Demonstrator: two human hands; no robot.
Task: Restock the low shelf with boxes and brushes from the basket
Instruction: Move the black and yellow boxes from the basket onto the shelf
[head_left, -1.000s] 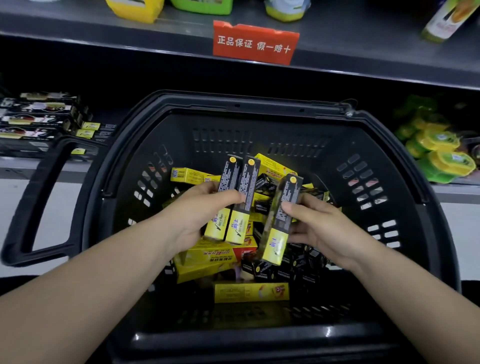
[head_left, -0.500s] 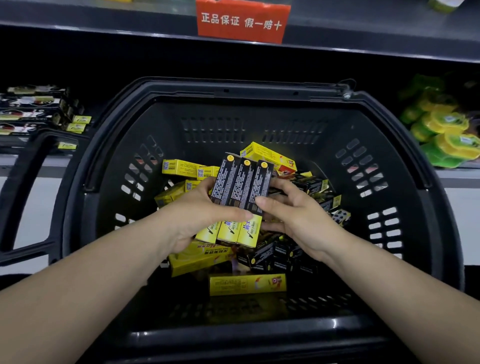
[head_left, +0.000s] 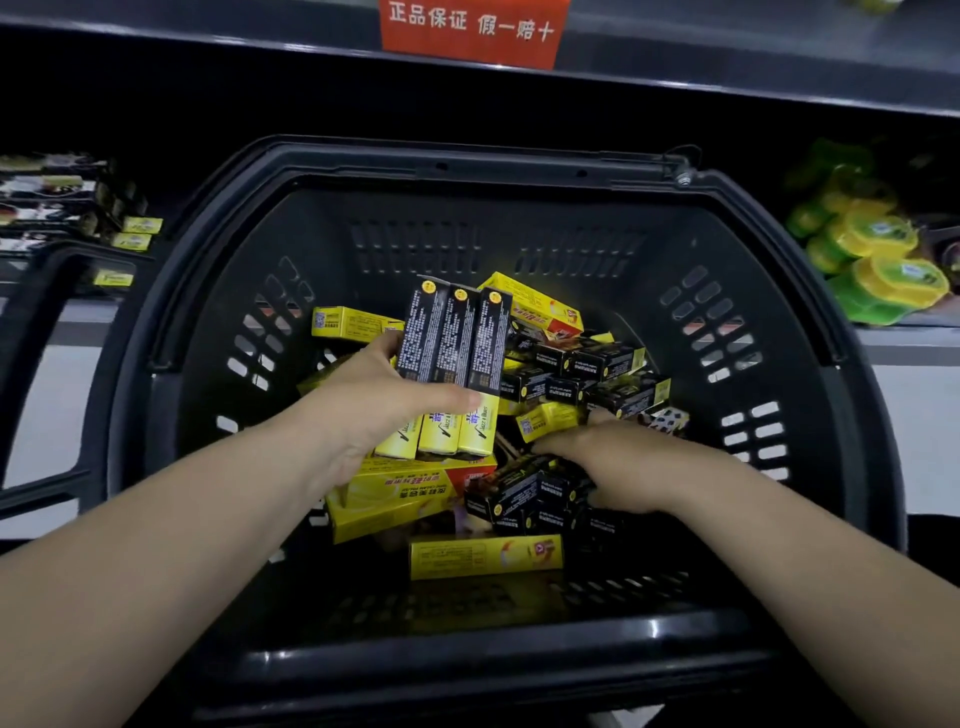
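Both arms are bare: the left forearm (head_left: 182, 519) and right forearm (head_left: 810, 551) are uncovered from the lower edge of view to the wrists, smooth and narrowing there. The left hand (head_left: 374, 410) and right hand (head_left: 623, 457) are bare too

We see a red sign (head_left: 470, 28) with white characters on the front edge of the upper shelf (head_left: 779, 57). Green-and-yellow round tubs (head_left: 878, 270) are stacked at the low shelf's (head_left: 914, 338) right end.

One head-worn view looks forward and down — close over the black basket (head_left: 769, 654) — facing the shelving (head_left: 727, 67).
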